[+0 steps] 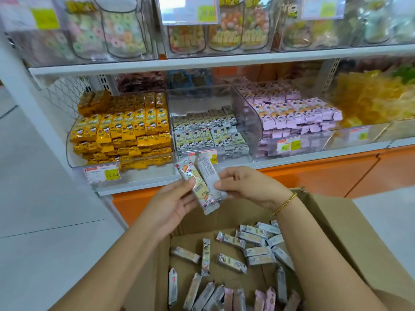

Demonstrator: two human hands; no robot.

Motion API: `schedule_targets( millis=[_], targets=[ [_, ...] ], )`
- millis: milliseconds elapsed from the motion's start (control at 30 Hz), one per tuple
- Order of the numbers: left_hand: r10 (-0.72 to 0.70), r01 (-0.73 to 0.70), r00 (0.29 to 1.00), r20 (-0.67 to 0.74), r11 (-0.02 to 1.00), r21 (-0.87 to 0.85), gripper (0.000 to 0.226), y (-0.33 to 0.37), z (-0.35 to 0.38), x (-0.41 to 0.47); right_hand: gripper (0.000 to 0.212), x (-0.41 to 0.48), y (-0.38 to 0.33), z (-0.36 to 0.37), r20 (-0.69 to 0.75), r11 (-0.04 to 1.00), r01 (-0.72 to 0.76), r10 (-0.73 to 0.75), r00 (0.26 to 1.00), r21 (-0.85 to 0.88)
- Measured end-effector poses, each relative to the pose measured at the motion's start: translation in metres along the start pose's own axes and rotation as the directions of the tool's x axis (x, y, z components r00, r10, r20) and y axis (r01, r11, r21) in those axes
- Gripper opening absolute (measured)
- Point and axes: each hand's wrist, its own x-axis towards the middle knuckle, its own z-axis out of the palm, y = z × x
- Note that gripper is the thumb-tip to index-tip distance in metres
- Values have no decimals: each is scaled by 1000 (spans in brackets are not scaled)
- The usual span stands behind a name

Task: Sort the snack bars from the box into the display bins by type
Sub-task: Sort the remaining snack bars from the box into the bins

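Note:
Two silver-white snack bars are held above the cardboard box (pixel 332 223), just in front of the shelf. My left hand (pixel 173 203) pinches the front-facing bar (pixel 197 187), thumb on its wrapper. My right hand (pixel 244 185) grips the second bar (pixel 208 173), whose printed back faces me. Several silver-white and a few pink bars (pixel 226 263) lie loose in the box. On the lower shelf stand three clear bins: yellow bars (pixel 121 129) at left, silver-white bars (pixel 208 133) in the middle, pink bars (pixel 292 113) at right.
The white shelf edge (pixel 134 187) with price tags sits just beyond my hands, above an orange base (pixel 325 176). An upper shelf holds clear tubs of sweets (pixel 121 30). A bin of yellow snacks (pixel 370 102) is far right. White floor lies to the left.

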Motion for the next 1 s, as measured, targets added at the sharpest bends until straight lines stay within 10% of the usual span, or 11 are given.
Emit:
schedule_targets(
  millis=[267, 600, 1000],
  targets=[
    [61, -57, 997, 37, 992, -112, 42, 12, 16, -5, 37, -20, -24, 10, -252, 959, 174, -230, 940, -226],
    [47, -41, 998, 45, 990, -133, 39, 6, 17, -1, 23, -28, -6, 14, -282, 976, 212, -219, 934, -57],
    [101, -108, 994, -44, 978, -180, 36, 6, 28, 22, 40, -13, 0, 29, -519, 874, 266, -461, 720, -407]
  ],
)
